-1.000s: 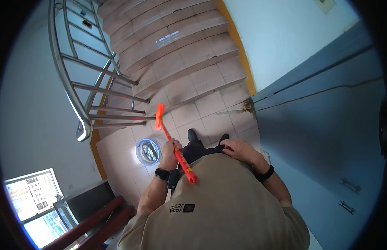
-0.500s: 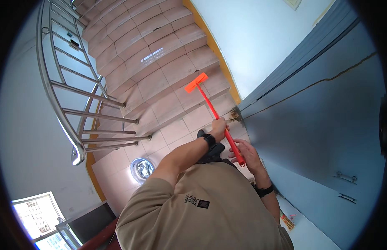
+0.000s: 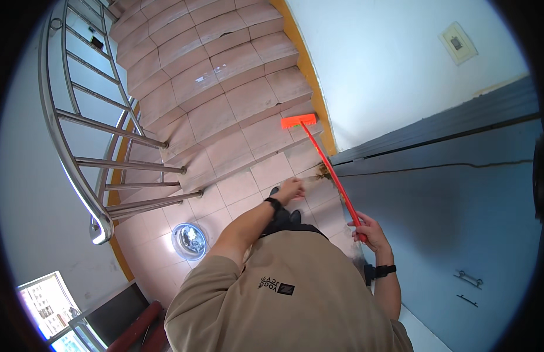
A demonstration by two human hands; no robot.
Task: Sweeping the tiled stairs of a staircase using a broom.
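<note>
Head cam: clear-blue bucket point(image 3: 190, 256) on flr point(image 3: 217, 223), shiny contents point(image 3: 192, 239), prob. water; R hand point(image 3: 371, 233) clamped on red pole point(image 3: 332, 175); L hand point(image 3: 292, 190) off it, grip unclear.

Glossy, smooth plastic pole point(image 3: 335, 177). Shiny polished metal railing point(image 3: 128, 165). Smooth tiled stairs point(image 3: 210, 114), lightly reflective. Translucent plastic basin point(image 3: 176, 245). Matt cloth shirt point(image 3: 295, 258). Smooth door point(image 3: 430, 211), softly sheened.
</note>
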